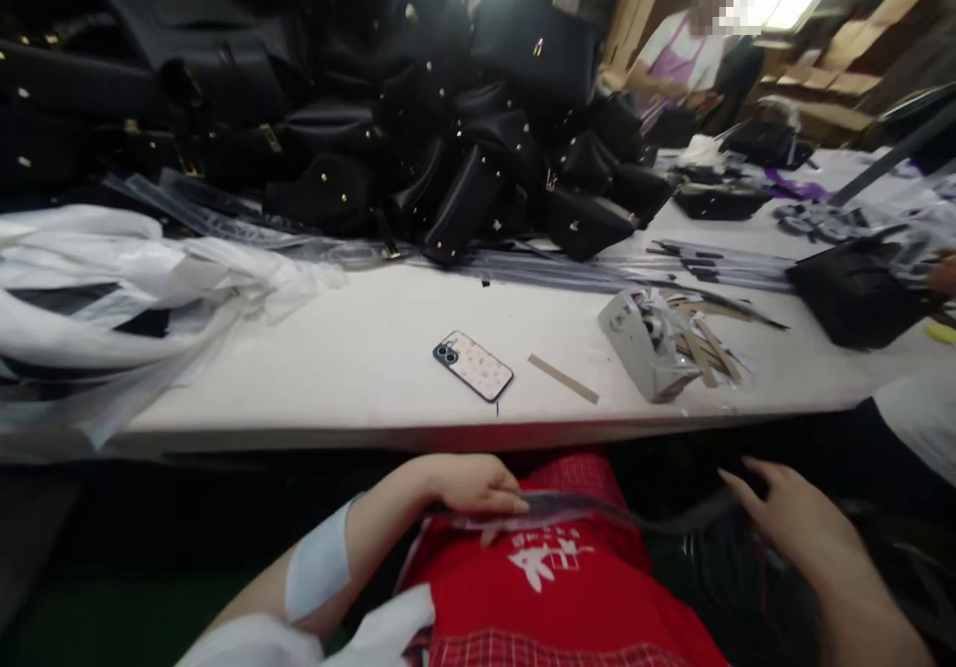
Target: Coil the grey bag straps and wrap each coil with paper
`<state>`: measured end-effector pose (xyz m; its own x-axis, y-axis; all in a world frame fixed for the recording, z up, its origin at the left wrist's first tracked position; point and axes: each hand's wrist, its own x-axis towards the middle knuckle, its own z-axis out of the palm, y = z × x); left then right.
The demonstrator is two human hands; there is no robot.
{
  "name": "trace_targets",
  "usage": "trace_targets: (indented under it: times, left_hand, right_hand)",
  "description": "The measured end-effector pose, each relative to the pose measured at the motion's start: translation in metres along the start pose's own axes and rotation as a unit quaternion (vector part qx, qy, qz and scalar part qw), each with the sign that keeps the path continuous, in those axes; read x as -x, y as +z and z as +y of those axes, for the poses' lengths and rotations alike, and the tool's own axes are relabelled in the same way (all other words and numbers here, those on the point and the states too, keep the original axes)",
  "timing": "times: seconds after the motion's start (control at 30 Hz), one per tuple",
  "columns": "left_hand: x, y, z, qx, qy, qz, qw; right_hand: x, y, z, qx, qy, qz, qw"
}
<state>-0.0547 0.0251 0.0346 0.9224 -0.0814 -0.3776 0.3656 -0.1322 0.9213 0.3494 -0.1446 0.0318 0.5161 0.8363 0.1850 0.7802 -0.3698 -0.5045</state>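
Observation:
Across my lap, over a red apron (597, 587), lies a long strip of clear plastic (575, 506). My left hand (478, 486) is closed on its left end, the fingers folded over the plastic. The strip runs right toward my right hand (792, 513), which is somewhat blurred. Thumb and fingers of that hand are apart, and the plastic passes close by its fingertips; whether they touch cannot be made out. Both hands are below the front edge of the white table (358, 348).
A heap of black handbags (463, 129) fills the table's back. Wrapped white material (149, 269) lies left; a phone (478, 365), a brown strip (563, 378) and a tape dispenser (634, 343) sit near the front. Another person (676, 65) works at the back right.

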Motion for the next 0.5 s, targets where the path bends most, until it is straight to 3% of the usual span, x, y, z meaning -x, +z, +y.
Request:
trace_targets:
  times: [0.07, 0.13, 0.2, 0.27, 0.4, 0.5]
  left_hand:
    - [-0.022, 0.005, 0.009, -0.019, 0.017, 0.044, 0.999]
    - [-0.045, 0.007, 0.013, -0.011, 0.027, 0.069, 0.997]
    - [-0.06, 0.007, 0.011, 0.029, 0.028, 0.052, 0.998]
    - [-0.062, 0.006, 0.003, 0.093, 0.016, 0.007, 0.996]
    - [-0.035, 0.003, -0.015, 0.198, -0.012, -0.087, 0.976]
    - [-0.019, 0.007, -0.022, 0.215, -0.022, -0.066, 0.974]
  right_hand:
    - [0.009, 0.043, -0.055, -0.08, -0.054, -0.14, 0.985]
    - [0.019, 0.082, -0.111, -0.22, -0.136, -0.347, 0.902]
    - [0.026, 0.104, -0.149, -0.254, -0.16, -0.451, 0.841]
    - [0.025, 0.11, -0.162, -0.242, -0.157, -0.488, 0.824]
    - [0.008, 0.104, -0.141, -0.196, -0.136, -0.483, 0.842]
    - [0.005, 0.104, -0.129, -0.169, -0.137, -0.488, 0.845]
